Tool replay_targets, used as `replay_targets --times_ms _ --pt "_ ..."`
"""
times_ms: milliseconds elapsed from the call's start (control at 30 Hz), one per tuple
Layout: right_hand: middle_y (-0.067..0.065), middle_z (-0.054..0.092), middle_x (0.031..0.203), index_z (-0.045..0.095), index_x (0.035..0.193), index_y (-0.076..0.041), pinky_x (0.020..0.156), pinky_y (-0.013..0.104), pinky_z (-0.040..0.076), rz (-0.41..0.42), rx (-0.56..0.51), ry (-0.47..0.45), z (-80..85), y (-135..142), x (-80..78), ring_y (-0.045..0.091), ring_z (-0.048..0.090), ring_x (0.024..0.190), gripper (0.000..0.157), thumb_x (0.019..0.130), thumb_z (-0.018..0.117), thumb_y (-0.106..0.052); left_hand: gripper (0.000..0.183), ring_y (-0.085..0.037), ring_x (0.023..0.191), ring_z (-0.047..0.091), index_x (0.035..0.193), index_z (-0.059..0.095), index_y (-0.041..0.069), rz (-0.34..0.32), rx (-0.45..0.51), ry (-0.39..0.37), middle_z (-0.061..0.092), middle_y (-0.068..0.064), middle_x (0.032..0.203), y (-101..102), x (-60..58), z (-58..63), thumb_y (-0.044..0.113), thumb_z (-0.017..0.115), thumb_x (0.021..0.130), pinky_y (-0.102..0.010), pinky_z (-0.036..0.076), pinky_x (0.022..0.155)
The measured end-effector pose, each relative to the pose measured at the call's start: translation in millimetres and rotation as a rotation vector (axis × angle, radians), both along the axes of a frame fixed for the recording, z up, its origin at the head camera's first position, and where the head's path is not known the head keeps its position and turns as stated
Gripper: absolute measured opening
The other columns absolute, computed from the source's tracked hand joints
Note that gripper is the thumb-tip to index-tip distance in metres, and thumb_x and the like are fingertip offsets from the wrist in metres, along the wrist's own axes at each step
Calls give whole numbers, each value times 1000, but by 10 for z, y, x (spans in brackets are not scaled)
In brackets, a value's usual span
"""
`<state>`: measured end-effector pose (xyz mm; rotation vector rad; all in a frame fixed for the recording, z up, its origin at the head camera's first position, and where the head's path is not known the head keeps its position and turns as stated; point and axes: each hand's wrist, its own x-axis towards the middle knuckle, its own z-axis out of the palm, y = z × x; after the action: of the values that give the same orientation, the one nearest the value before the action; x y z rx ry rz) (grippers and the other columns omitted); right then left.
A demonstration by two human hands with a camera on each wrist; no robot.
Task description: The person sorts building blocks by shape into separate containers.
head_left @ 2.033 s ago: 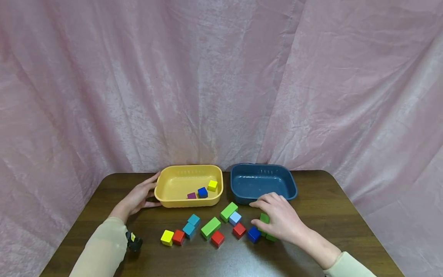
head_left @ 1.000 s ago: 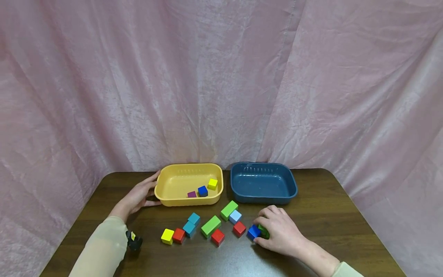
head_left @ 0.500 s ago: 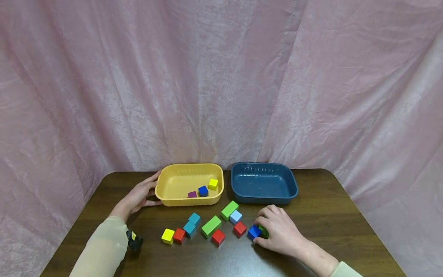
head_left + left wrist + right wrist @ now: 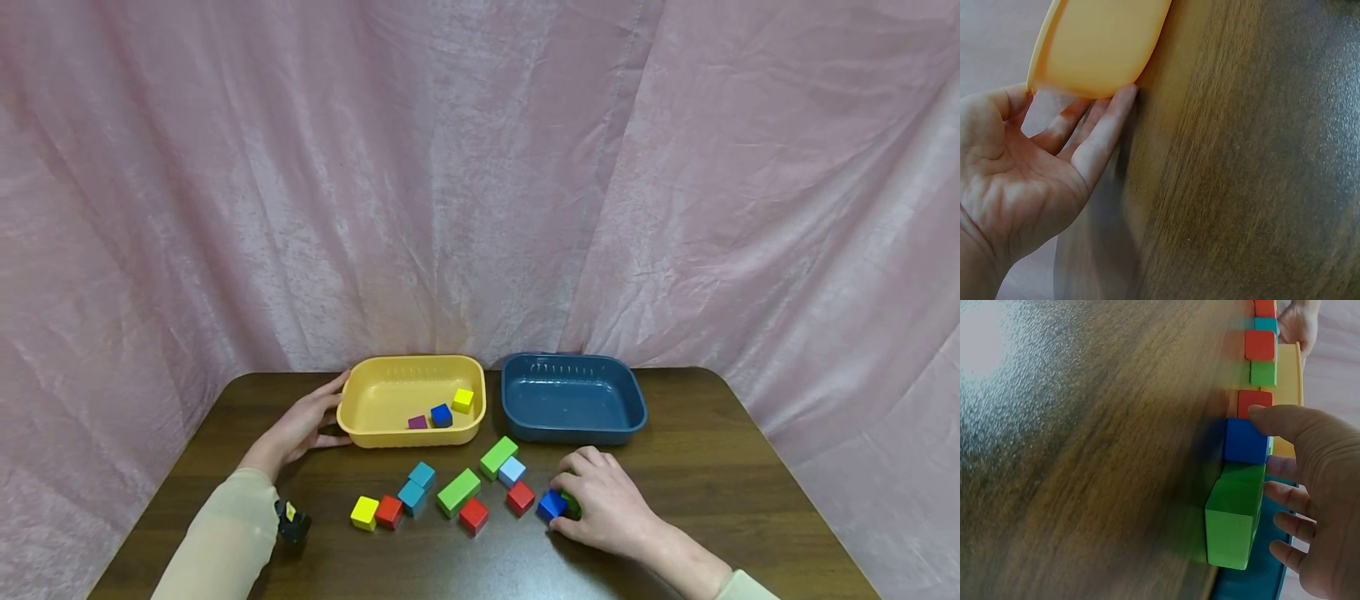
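Pink curtain (image 4: 480, 183) behind wooden table (image 4: 720, 467)

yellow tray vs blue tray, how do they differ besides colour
The yellow tray holds a purple block, a blue block and a yellow block; no blocks show in the blue tray. The left hand touches one end of the yellow tray; neither of the hands touches the blue tray. Both are rounded rectangles, open on top, standing near the far edge of the table.

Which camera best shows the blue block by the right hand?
Right wrist: the blue block appears large there, the right hand covering only one corner. Head shows it much smaller; left wrist, not at all.
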<state>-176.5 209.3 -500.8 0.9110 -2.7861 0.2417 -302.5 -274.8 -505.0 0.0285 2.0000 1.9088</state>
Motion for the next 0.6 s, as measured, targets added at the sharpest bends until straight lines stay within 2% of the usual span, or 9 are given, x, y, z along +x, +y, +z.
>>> replay_targets --times_ms 367,600 --pt "-12 52 101 68 91 -28 87 41 37 3 -14 22 -13 -22 2 13 40 102 38 66 76 -54 53 -37 119 44 147 16 41 3 5 -7 15 -4 152 -2 10 -12 30 39 100 -53 49 82" --pt "-13 52 99 67 88 -29 85 39 37 4 -51 49 21 -21 4 11 40 100 35 64 77 -52 58 -36 122 43 147 15 41 5 13 -15 18 -5 151 7 31 10 36 45 97 -53 48 82"
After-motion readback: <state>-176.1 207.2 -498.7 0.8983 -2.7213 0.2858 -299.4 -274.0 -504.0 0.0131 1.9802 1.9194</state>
